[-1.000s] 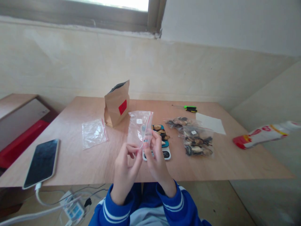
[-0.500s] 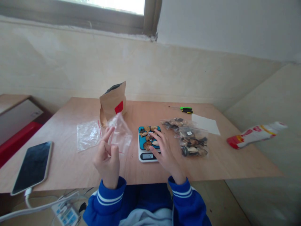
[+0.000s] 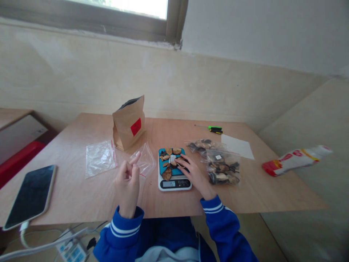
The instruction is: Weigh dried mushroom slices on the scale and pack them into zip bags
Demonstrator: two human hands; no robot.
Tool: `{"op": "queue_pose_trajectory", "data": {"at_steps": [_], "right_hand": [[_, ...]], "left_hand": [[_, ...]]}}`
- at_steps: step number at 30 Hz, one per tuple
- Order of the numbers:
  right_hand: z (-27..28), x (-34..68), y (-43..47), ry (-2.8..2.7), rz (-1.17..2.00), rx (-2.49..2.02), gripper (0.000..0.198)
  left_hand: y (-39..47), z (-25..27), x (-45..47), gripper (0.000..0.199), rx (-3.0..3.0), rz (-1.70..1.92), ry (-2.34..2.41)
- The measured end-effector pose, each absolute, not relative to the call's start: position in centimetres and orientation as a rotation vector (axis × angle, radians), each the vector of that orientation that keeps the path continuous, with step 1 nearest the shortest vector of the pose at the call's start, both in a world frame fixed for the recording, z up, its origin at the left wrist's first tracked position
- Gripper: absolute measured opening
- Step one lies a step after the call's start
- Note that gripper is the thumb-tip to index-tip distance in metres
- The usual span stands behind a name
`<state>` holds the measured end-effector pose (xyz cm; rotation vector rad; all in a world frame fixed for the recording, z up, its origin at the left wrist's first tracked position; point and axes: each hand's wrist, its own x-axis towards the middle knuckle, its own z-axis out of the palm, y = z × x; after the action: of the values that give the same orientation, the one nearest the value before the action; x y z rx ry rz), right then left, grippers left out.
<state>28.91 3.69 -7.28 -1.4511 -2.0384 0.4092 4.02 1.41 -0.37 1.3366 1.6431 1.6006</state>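
Seen from above, two hands work at a wooden surface (image 3: 174,205). At the center of the frame, dried brown slices (image 3: 167,174) lie on a blue-topped white scale (image 3: 161,187). The right hand (image 3: 195,175) reaches over them from the right, fingertips down on the pile; whether they grip a slice cannot be told. Left of center, the left hand (image 3: 127,187) is raised with bent fingers against a clear bag (image 3: 145,162); its grip is partly hidden, so I cannot tell whether it pinches the plastic. A brown paper pouch (image 3: 127,127) stands behind. Filled bags (image 3: 223,165) lie right of center.
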Motion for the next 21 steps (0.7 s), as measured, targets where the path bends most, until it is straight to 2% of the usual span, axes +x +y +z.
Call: {"op": "queue_pose_trajectory", "data": {"at_steps": [5,10,16,18,21], "right_hand": [[-6.6,28.6,4.0,-1.923,0.35,-1.45,0.031],[-3.5,27.5,3.7,-1.733,0.328,-1.464,0.028],[1.3,21.8,3.8,-1.51,0.762,-1.171,0.033],[2.1,19.6,4.0,-1.528,0.885,-1.065,0.04],[2.6,17.4,4.2,-1.657,0.896,-1.005,0.063]], "left_hand": [[1.7,-1.1,4.1,0.034,1.283,1.574,1.562],[1.8,-1.4,4.4,0.033,1.236,1.594,1.502],[1.8,-1.2,5.0,0.033,1.258,1.641,1.412],[1.6,-1.3,5.2,0.033,1.273,1.65,1.383],[1.5,-1.5,5.2,0.033,1.271,1.671,1.384]]}}
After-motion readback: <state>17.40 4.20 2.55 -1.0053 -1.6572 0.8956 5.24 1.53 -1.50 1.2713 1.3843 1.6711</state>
